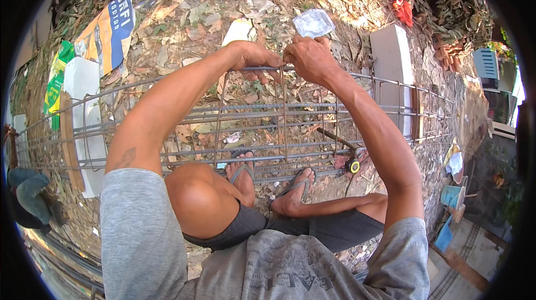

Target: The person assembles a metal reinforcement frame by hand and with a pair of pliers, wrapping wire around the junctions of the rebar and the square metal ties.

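Note:
A long cage of thin steel bars (251,107) with square stirrups (284,113) stretches from left to right in front of me, above my feet. At its far top bar, my left hand (257,60) curls around the bar, just left of a stirrup corner. My right hand (311,59) is closed in a pinch beside that same corner; whatever lies between its fingertips is hidden. Below the cage, near my right foot, lie a yellow and black tape measure (353,166) and a dark rod-like tool (337,138).
Pale blocks (391,49) with wood strips (68,138) stand under both cage ends. Dry leaves cover the ground, with a clear plastic tray (314,22), a printed sack (106,35) and a red bag (403,12). Another person (30,194) is at the far left.

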`<state>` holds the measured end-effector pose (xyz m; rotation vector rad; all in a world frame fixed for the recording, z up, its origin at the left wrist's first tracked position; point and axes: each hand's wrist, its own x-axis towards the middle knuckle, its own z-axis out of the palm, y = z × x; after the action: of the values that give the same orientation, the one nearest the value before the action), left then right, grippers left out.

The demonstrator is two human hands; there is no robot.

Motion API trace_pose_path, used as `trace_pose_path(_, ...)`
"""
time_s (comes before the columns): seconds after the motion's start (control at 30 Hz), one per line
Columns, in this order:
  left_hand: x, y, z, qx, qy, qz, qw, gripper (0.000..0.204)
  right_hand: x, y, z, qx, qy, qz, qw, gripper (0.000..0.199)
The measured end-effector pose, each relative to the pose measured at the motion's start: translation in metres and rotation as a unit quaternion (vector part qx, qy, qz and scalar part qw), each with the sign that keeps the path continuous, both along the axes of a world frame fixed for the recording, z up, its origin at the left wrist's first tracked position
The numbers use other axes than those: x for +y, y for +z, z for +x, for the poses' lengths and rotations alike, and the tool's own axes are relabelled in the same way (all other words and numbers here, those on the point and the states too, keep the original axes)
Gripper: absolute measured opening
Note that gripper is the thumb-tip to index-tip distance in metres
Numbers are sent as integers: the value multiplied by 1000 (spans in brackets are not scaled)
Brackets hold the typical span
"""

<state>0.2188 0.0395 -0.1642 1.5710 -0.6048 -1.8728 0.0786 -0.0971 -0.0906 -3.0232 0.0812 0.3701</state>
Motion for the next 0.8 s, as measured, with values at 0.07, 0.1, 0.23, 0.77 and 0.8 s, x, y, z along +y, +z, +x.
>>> trace_pose_path(0.07,-1,1,6,3,-75,7,997,42,1,1,2,-12,21,-13,1000,15)
trace_pose_path(0.1,0,1,6,2,-70,6,998,42,1,1,2,-22,38,-26,999,15)
trace_pose_path(0.23,-1,-3,8,35,-86,-2,996,44,1,3,-1,-37,43,-29,998,15)
trace_pose_path(0.77,-9,-18,9,108,-78,33,991,38,34,30,32,43,131,-172,975,14)
trace_pose_path(0.8,-7,-21,11,114,-63,16,991,40,44,28,30,19,135,-168,976,15)
